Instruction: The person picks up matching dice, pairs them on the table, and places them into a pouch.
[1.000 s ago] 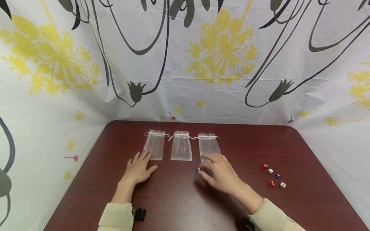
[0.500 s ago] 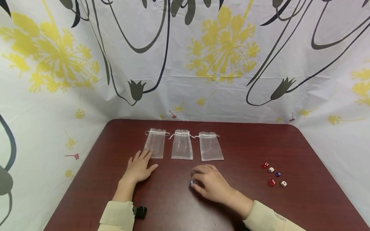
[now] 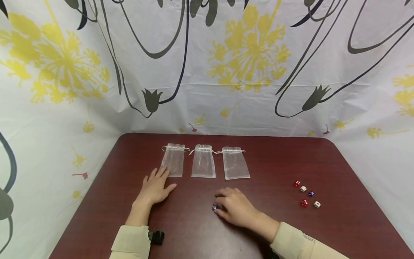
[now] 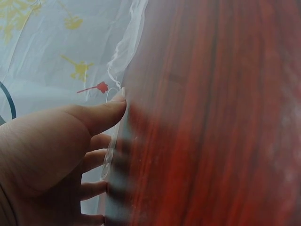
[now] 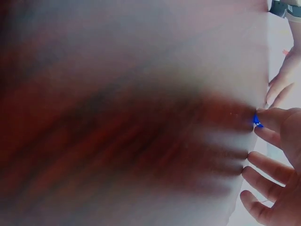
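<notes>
Between thumb and forefinger, my right hand (image 3: 237, 208) pinches a small blue die (image 3: 214, 207) at the tabletop, in front of the pouches. The right wrist view shows the blue die (image 5: 257, 120) at those fingertips, close against the wood. My left hand (image 3: 153, 189) lies with fingers spread on the table, its fingertips on the lower left corner of the left sheer drawstring pouch (image 3: 174, 162). The middle pouch (image 3: 203, 163) and the right pouch (image 3: 236, 165) lie flat beside it in a row, their white cords toward the far edge.
Off to the right lie several loose dice: a red die (image 3: 297, 183), a white die (image 3: 303, 188), a blue die (image 3: 311, 193), another red die (image 3: 304, 203) and another white die (image 3: 317, 204). A patterned white cloth (image 3: 207, 118) rises behind the dark red table (image 3: 275, 154).
My right hand has come nearer and slightly left with the blue die, from over the right pouch's lower edge to the tabletop before it. My left hand has stayed in place.
</notes>
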The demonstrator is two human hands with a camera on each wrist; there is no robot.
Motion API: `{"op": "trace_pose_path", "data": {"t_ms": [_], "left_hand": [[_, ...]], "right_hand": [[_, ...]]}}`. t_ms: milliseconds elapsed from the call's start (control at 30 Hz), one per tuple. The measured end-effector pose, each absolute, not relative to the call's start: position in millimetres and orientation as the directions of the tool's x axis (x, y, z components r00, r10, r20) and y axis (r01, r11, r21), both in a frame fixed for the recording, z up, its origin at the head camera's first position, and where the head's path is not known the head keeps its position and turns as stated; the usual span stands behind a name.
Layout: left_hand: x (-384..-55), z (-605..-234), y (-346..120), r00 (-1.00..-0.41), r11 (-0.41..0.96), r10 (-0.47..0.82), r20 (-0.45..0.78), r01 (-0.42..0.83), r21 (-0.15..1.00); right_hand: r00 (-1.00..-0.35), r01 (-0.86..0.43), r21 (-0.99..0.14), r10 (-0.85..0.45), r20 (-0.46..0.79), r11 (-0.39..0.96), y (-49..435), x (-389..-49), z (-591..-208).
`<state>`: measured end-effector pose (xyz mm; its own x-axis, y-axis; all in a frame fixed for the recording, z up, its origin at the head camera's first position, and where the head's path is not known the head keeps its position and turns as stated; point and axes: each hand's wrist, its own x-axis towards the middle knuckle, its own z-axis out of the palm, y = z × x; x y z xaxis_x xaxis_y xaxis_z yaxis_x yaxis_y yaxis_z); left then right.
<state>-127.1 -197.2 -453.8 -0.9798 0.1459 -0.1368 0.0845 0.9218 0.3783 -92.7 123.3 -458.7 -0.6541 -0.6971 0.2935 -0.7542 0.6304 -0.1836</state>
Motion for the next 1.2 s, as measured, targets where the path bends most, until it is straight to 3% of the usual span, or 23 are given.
{"op": "trace_pose_path", "data": {"t_ms": [300,600,1200], "left_hand": [[-128,-455,-197,-0.978,0.924,0.156,-0.142,0.093,0.37],[-129,-452,-195,-0.978,0.922,0.16,-0.136,0.099,0.375],[-129,-457,-199,-0.978,0.918,0.16,-0.135,0.097,0.385]], "right_hand": [[-0.681,-0.73,-0.174,-0.681,0.268,0.661,127,-90,-457],[-0.685,-0.711,-0.126,-0.642,0.343,0.692,139,-92,-439],[-0.768,-0.596,-0.161,-0.5,0.4,0.787,193,-102,-427]]}}
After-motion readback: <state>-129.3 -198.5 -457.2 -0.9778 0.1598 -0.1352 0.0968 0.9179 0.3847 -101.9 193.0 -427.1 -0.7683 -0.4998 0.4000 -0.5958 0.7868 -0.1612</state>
